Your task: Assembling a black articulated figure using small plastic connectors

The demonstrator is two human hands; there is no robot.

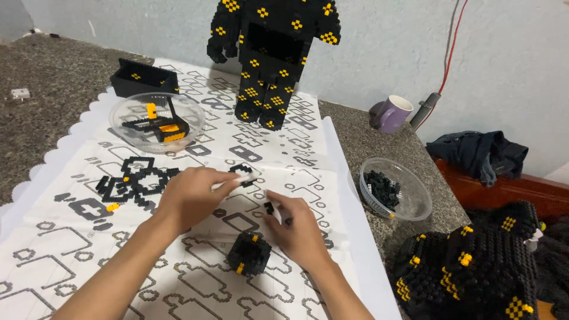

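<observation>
Head view: left hand (pixel 188 198) pinches white tool (pixel 237 179); right hand (pixel 299 228) pinches black brick (pixel 269 207).

Home hobby corner: purple mug (pixel 393 113), heaped clothes (pixel 478 154), stone counter (pixel 53 95).

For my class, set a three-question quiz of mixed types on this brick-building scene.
1. True or false: the purple mug stands on the printed sheet.
2. Which bowl holds loose black bricks? A) right-hand clear bowl B) left-hand clear bowl
3. Fill in: the small black cube lies nearest the ___ hand.

Key:
1. False; it stands on the stone counter.
2. A
3. right; the right hand is beside it, while the left hand holds a white tool.
</observation>
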